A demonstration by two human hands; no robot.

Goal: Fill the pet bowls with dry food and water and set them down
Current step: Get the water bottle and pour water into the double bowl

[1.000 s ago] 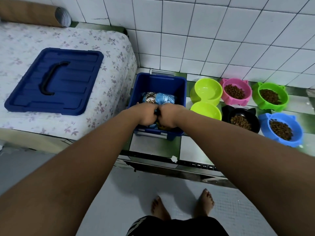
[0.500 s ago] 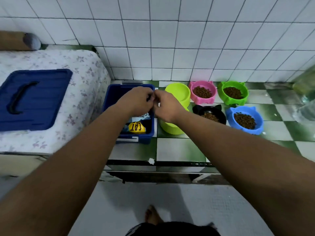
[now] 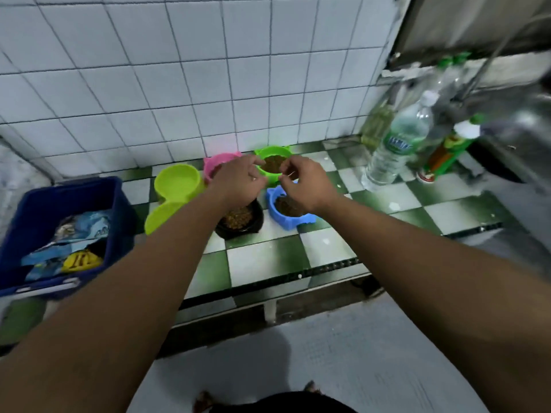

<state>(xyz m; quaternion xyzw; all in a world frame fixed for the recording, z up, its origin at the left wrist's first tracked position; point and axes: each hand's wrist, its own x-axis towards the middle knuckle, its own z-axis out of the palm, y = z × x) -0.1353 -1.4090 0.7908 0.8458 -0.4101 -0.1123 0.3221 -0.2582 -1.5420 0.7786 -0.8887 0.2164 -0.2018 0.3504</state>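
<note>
My left hand (image 3: 238, 181) and my right hand (image 3: 305, 184) hover close together above the bowls, fingers loosely curled and holding nothing. Under them stand a green bowl (image 3: 272, 163), a blue bowl (image 3: 283, 208) and a black bowl (image 3: 238, 220), each holding dry kibble. The pink bowl (image 3: 219, 163) is mostly hidden by my left hand. A lime double bowl (image 3: 176, 186) to the left holds no kibble. A clear water bottle (image 3: 396, 144) stands to the right, apart from both hands.
At the left, a blue bin (image 3: 38, 201) holds a blue food bag (image 3: 80, 231) and a yellow item (image 3: 80, 260). More bottles, one green (image 3: 447, 147), stand by the wall at the right. The checkered counter (image 3: 268, 260) ends at a front edge above the floor.
Both hands have lifted out of the blue bin and moved right, over the bowls. The view has swung right, so the bottles now show and the blue lid is out of sight.
</note>
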